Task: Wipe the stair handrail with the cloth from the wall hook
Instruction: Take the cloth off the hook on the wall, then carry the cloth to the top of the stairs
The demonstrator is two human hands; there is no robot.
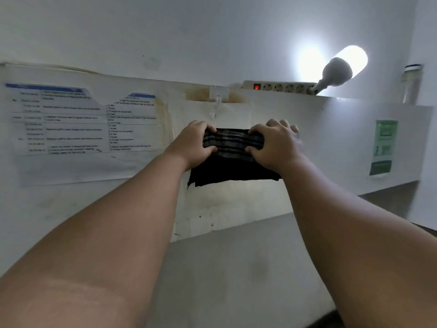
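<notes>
A dark striped cloth point(233, 159) is stretched between both hands in front of the white wall. My left hand point(194, 143) grips its upper left edge and my right hand point(275, 144) grips its upper right edge. The lower part of the cloth hangs down loose. A clear plastic wall hook point(217, 102) sits on the wall just above the cloth, with nothing on it. No stair handrail is in view.
A printed paper sheet point(82, 124) is taped to the wall at the left. A power strip point(281, 87) with a lit bulb point(340, 68) lies on the ledge at upper right. A green notice point(383, 147) hangs at right, a bottle point(411, 84) above it.
</notes>
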